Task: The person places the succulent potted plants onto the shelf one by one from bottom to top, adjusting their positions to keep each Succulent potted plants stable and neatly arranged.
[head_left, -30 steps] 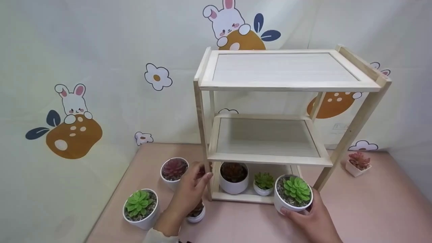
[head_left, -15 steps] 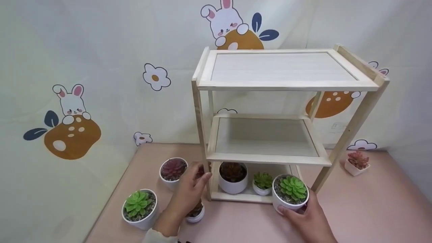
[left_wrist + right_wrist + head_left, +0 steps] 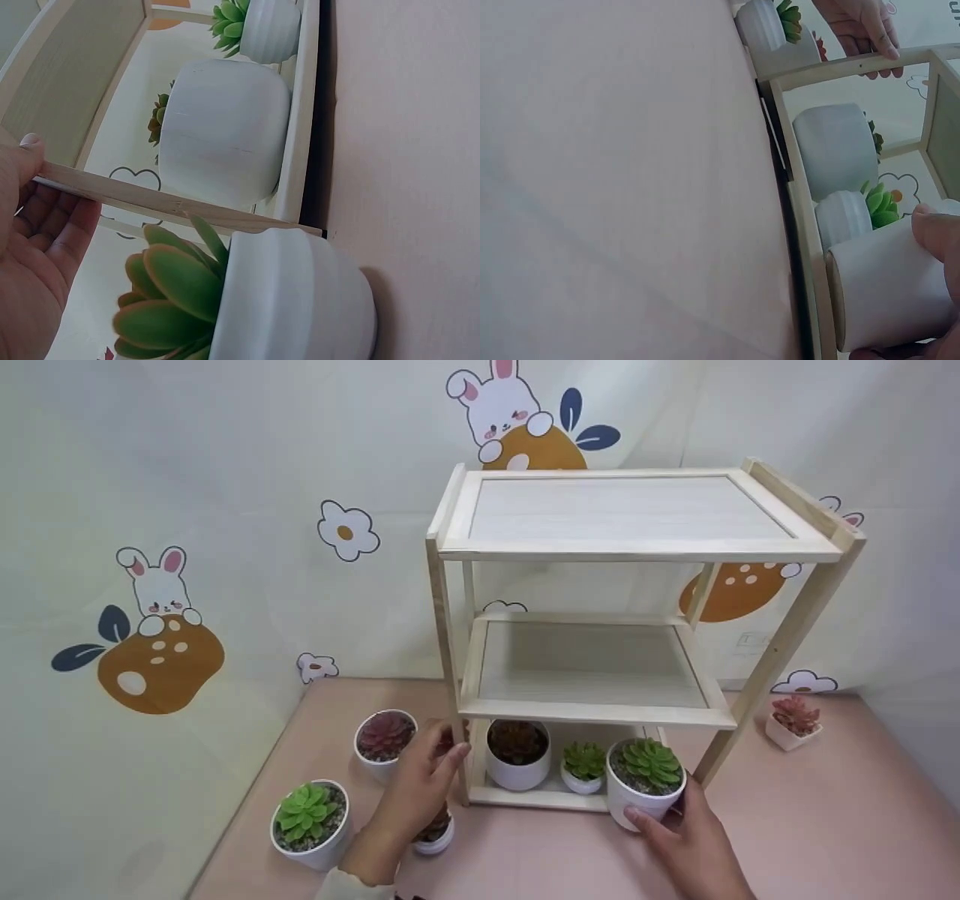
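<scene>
My right hand point(image 3: 694, 840) grips a white pot with a green succulent point(image 3: 628, 799), thumb on its near side. That pot is at the right front edge of the wooden shelf rack's point(image 3: 600, 711) bottom level; I cannot tell whether its base point(image 3: 838, 300) touches the rail. Left of it, on the bottom level, stand a small green succulent pot point(image 3: 583, 780) and a larger pot with a dark brown succulent point(image 3: 519, 771). My left hand point(image 3: 412, 795) holds the rack's left front post point(image 3: 150, 199) between thumb and fingers.
On the pink table left of the rack are a dark red succulent pot point(image 3: 381, 769), a green succulent pot point(image 3: 322, 851) and a small pot point(image 3: 436, 844) partly behind my left forearm. A pink succulent point(image 3: 793, 735) stands at the right. A printed cloth hangs behind.
The pot in my right hand has shifted slightly left and tipped from leaning toward me to more upright. My left hand stays on the post.
</scene>
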